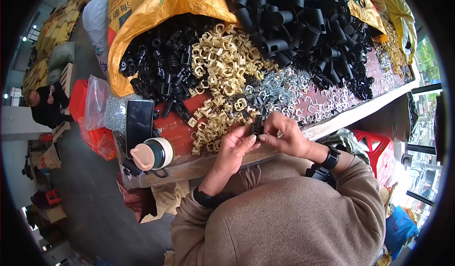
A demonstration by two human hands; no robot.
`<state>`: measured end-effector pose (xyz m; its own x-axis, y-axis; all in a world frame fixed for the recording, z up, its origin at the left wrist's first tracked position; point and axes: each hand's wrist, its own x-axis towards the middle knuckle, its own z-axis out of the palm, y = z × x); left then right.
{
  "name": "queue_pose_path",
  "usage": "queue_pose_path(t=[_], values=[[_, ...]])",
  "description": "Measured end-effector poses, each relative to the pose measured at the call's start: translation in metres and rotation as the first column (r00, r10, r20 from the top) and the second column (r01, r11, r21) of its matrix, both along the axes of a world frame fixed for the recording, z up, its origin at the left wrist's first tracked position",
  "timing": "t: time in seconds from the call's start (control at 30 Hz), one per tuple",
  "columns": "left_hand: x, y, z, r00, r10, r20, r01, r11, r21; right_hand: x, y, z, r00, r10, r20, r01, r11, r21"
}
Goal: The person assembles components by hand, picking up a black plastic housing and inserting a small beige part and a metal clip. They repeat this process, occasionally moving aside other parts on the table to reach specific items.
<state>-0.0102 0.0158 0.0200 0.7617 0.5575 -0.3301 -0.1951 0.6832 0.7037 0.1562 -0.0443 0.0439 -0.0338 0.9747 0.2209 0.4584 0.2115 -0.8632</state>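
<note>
Near the front edge of the workbench, my two hands meet over a small black plastic part (pixel 257 125). My left hand (pixel 234 146) pinches it from the left between thumb and fingers. From the right, my right hand (pixel 283 135) closes on the same part with thumb and curled fingers, which hide some of it. Just left of and beyond the hands spreads a heap of cream-coloured plastic clips (pixel 227 62). Small bent metal pieces (pixel 289 90) lie scattered past my right hand. A pile of black plastic fittings (pixel 166 67) spills from a yellow woven sack (pixel 121 53).
Large black tubular parts (pixel 308 24) are heaped at the back. A phone (pixel 139 124) and a lidded cup (pixel 159 153) stand at the bench's left corner. A red stool (pixel 377 150) is at the right. Another person (pixel 47 102) is far off at the left.
</note>
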Motion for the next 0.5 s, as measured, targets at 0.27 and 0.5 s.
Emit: queue_pose_path(t=[0.27,0.5], values=[[-0.001,0.019,-0.001,0.999,0.000,-0.033,-0.002,0.998,-0.063,0.028,0.009,-0.006,0.996,0.079,0.029,-0.073,0.981,-0.182],[-0.006,0.008,-0.031,0.999,0.045,-0.025,-0.048,0.988,-0.147,0.017,0.001,-0.033,0.932,-0.004,0.362,0.035,0.996,-0.079]])
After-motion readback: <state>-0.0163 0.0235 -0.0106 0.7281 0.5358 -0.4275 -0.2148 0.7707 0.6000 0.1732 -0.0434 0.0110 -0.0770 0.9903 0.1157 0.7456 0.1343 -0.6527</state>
